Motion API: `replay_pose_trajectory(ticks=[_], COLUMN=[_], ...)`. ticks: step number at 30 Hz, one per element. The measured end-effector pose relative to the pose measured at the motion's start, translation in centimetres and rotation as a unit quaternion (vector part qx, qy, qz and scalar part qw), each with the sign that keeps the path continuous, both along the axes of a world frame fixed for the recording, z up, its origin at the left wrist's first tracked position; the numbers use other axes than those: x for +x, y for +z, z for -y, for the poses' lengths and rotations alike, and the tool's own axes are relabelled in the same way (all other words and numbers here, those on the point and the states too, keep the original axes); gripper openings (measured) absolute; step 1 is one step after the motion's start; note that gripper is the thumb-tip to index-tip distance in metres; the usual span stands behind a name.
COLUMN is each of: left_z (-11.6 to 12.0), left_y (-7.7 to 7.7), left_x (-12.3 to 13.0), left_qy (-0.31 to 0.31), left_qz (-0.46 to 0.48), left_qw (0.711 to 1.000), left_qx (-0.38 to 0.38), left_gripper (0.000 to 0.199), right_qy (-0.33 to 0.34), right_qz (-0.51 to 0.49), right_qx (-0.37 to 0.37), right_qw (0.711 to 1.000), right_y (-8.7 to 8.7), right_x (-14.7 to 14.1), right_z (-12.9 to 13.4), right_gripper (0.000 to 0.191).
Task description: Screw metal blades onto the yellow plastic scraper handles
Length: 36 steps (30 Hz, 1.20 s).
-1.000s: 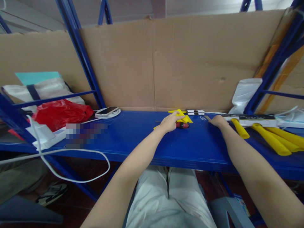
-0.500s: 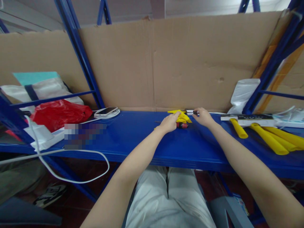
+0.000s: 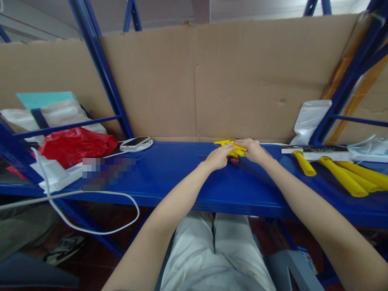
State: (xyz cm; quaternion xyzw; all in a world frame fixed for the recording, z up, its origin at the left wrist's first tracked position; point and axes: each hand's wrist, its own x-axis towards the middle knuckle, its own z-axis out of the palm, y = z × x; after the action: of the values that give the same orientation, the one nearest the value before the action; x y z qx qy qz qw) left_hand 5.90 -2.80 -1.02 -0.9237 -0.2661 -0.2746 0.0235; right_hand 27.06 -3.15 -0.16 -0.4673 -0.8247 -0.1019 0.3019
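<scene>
Both hands meet over several small yellow plastic pieces [image 3: 239, 152] at the back of the blue shelf. My left hand [image 3: 217, 157] is closed on them from the left, its fingertips partly covered. From the right, my right hand [image 3: 252, 149] reaches over the same pieces with its fingers closed against them. Just under the hands lies a screwdriver [image 3: 234, 160] with a red and black handle; its thin shaft sticks out left of my left hand.
Yellow tubes [image 3: 345, 178] and a long black-and-white box [image 3: 321, 152] lie to the right, near a white bag [image 3: 312, 121]. Leftward are a phone [image 3: 138, 141] on a coiled white cable, a red plastic bag [image 3: 79, 145] and a looping cable [image 3: 133, 202]. Cardboard [image 3: 242, 81] walls the back.
My right hand has moved left from a silver and black object onto the yellow pieces; that object is now hidden. My left hand has stayed nearly in place.
</scene>
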Motion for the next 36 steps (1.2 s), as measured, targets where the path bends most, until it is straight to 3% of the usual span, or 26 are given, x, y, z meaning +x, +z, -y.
replay_pose_trajectory(ticks=[5,9,14,18,21,27,32,36], left_z=[-0.6,-0.6,-0.5,-0.6,-0.5,-0.4,-0.5,-0.5], left_y=[-0.5,-0.5,-0.3,-0.3,-0.3,-0.3,-0.3,-0.3], left_x=[0.2,0.1,-0.1,-0.1,-0.1,0.0,-0.1,-0.1], left_qy=[-0.021,-0.016,0.005,0.007,0.014,0.014,0.0,0.005], left_qz=[0.015,0.02,0.018,0.023,0.023,0.023,0.028,0.025], left_qw=[1.0,1.0,0.999,0.999,0.999,0.999,0.999,0.999], left_qx=[-0.002,-0.013,-0.03,-0.033,-0.039,-0.038,-0.037,-0.037], left_gripper=[0.06,0.058,0.061,0.064,0.063,0.061,0.061,0.062], right_qy=[0.014,-0.035,-0.117,-0.182,-0.198,-0.25,-0.256,-0.243], right_qz=[-0.083,-0.196,-0.357,-0.406,-0.404,-0.287,-0.254,-0.14], right_qx=[0.002,-0.011,-0.091,-0.141,-0.15,-0.147,-0.163,-0.187], right_qw=[0.996,0.98,0.922,0.884,0.88,0.913,0.919,0.941], right_y=[-0.6,-1.4,-2.2,-2.9,-3.3,-3.4,-3.3,-2.9], right_x=[0.6,1.0,1.7,2.0,1.9,1.1,0.8,0.7], right_z=[-0.9,-1.7,-2.7,-3.0,-3.1,-3.3,-3.1,-2.7], right_gripper=[0.03,0.022,0.014,0.012,0.02,0.032,0.028,0.026])
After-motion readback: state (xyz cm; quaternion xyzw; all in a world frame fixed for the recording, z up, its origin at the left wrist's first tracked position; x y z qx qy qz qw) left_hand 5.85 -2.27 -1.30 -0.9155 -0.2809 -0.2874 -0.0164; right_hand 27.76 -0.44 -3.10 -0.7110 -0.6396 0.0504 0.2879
